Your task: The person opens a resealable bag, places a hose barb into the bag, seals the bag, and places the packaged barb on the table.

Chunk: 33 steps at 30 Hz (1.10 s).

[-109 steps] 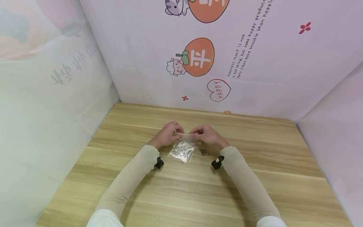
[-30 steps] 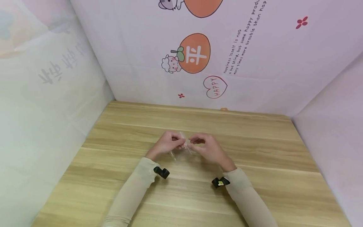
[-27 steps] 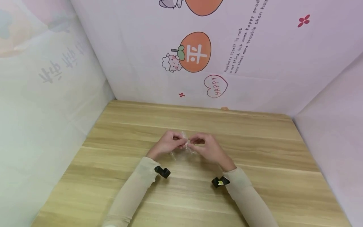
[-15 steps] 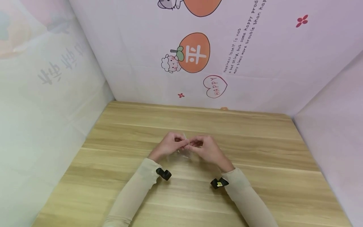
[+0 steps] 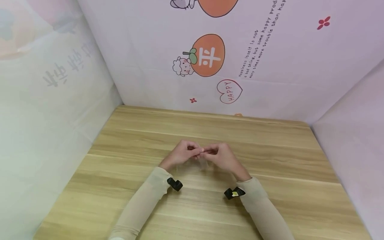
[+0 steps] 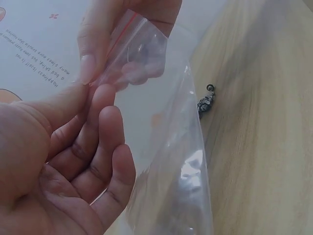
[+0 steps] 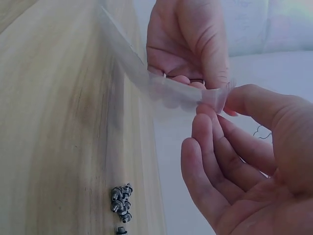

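Angled inward, a person's left grip (image 5: pixel 183 155) and right grip (image 5: pixel 221 156) meet at the fingertips, pinching a clear zip bag (image 6: pixel 188 176) above the wooden surface (image 5: pixel 192 210); seconds earlier, they held its edge farther apart.

Head view looks forward and down; 2 close wrist views share the bag (image 6: pixel 178 147).
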Tool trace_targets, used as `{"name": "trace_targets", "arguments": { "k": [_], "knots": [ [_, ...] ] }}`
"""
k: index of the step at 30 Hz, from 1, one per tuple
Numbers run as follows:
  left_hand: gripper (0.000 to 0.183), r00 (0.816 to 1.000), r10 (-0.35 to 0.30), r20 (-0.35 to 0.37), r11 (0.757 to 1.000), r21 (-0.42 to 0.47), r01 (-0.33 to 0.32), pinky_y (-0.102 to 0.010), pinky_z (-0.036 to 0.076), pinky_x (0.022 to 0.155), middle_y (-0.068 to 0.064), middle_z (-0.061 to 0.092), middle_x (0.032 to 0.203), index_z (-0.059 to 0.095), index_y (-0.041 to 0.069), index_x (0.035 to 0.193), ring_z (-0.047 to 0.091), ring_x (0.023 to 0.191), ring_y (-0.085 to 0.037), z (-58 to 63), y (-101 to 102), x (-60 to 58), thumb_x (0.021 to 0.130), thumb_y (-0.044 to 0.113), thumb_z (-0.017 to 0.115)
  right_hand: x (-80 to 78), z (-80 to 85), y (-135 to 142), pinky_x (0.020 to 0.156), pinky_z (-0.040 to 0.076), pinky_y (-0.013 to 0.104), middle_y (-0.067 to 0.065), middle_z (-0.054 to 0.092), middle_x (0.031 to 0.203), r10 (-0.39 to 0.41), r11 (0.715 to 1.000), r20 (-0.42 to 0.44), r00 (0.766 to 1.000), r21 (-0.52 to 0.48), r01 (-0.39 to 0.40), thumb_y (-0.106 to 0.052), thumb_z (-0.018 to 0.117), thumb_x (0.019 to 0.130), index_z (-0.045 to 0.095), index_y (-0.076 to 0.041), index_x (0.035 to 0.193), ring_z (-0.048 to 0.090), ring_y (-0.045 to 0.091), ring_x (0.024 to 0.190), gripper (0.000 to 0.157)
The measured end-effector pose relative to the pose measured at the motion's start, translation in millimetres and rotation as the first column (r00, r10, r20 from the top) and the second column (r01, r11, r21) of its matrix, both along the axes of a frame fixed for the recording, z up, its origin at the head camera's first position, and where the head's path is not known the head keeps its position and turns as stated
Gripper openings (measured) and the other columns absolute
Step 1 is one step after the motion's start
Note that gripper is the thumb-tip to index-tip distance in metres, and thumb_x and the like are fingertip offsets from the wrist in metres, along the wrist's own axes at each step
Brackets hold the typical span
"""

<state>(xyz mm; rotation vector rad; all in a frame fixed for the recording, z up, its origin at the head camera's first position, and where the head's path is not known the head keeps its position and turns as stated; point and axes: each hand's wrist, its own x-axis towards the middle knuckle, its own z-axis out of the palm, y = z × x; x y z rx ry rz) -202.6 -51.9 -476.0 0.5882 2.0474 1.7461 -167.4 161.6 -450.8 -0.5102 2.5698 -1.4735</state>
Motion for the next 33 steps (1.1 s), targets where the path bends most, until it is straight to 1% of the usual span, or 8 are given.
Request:
{"name": "trace_targets", "arguments": {
  "k": [4,11,15,20,23,25,28,33],
  "knots": [
    [0.021,1.0,-0.018,0.013,1.0,0.004,0.018,-0.026,0.062,0.077,-0.005,0.076,0.092,0.078,-0.002,0.1,0.069,0.081,-0.011,-0.2,1.0,-0.5,0.104,0.017,0.068,0.5,2.9,3.0,0.077,0.062,0.023,0.012,0.082,0.109,0.005,1.0,0.031,1.0,-0.012,-0.004,-0.014,0.077,0.097,0.081,-0.006,0.114,0.078,0.017,0.093,0.019],
    [0.02,1.0,-0.015,0.006,1.0,-0.001,0.015,-0.026,0.06,0.077,-0.003,0.072,0.09,0.077,-0.001,0.097,0.067,0.08,-0.011,1.1,-0.6,-1.0,0.104,0.015,0.068,-3.2,1.3,4.9,0.075,0.059,0.021,0.012,0.081,0.113,0.024,1.0,0.038,0.999,0.003,-0.024,-0.015,0.072,0.1,0.081,-0.006,0.115,0.077,0.015,0.095,0.02],
    [0.018,1.0,-0.028,0.006,1.0,-0.006,0.028,-0.026,0.06,0.078,-0.005,0.073,0.095,0.076,-0.001,0.099,0.067,0.082,-0.012,2.7,-1.9,0.0,0.104,0.014,0.068,-4.6,-0.7,5.8,0.075,0.06,0.022,0.012,0.081,0.114,0.025,1.0,0.047,0.999,-0.004,-0.024,-0.015,0.071,0.101,0.081,-0.006,0.116,0.077,0.016,0.097,0.021],
    [0.015,0.999,-0.038,-0.026,0.998,-0.058,0.036,-0.03,0.059,0.082,-0.006,0.073,0.104,0.075,0.003,0.099,0.067,0.088,-0.013,4.6,-3.5,1.4,0.103,0.016,0.069,-5.1,-2.3,6.3,0.073,0.06,0.022,0.011,0.082,0.106,0.018,1.0,0.06,0.998,0.004,-0.019,-0.012,0.071,0.1,0.082,-0.006,0.112,0.074,0.013,0.088,0.018],
    [0.015,0.999,-0.04,-0.035,0.996,-0.083,0.037,-0.034,0.058,0.085,-0.005,0.072,0.103,0.073,0.006,0.098,0.065,0.09,-0.014,5.3,-3.1,1.5,0.104,0.019,0.068,-5.4,-2.6,6.1,0.069,0.059,0.023,0.011,0.082,0.102,0.01,1.0,0.057,0.998,0.006,-0.011,-0.011,0.07,0.099,0.082,-0.005,0.11,0.073,0.012,0.082,0.017],
    [0.015,0.999,-0.037,-0.04,0.995,-0.099,0.033,-0.035,0.058,0.085,-0.004,0.071,0.101,0.071,0.007,0.097,0.064,0.089,-0.014,5.8,-2.5,1.6,0.104,0.02,0.068,-5.1,-2.4,5.7,0.066,0.058,0.023,0.011,0.082,0.1,0.0,1.0,0.056,0.998,0.003,-0.001,-0.01,0.071,0.098,0.083,-0.005,0.109,0.073,0.014,0.079,0.017],
    [0.017,0.998,-0.03,-0.059,0.99,-0.136,0.022,-0.03,0.056,0.08,-0.005,0.069,0.096,0.07,0.006,0.096,0.063,0.086,-0.015,6.1,-1.5,2.0,0.106,0.018,0.065,-4.5,-2.4,5.1,0.06,0.053,0.022,0.011,0.082,0.099,-0.008,1.0,0.053,0.999,0.005,0.008,-0.011,0.07,0.1,0.083,-0.006,0.108,0.072,0.02,0.076,0.016],
    [0.025,0.995,-0.041,-0.093,0.973,-0.23,0.019,-0.023,0.053,0.071,-0.007,0.071,0.089,0.073,0.002,0.098,0.064,0.082,-0.016,7.9,0.1,4.8,0.108,0.021,0.061,-4.1,-3.5,3.4,0.059,0.053,0.022,0.01,0.082,0.096,-0.029,0.999,0.054,0.998,0.021,0.028,-0.013,0.071,0.101,0.083,-0.007,0.107,0.074,0.025,0.076,0.014]
  ]
}}
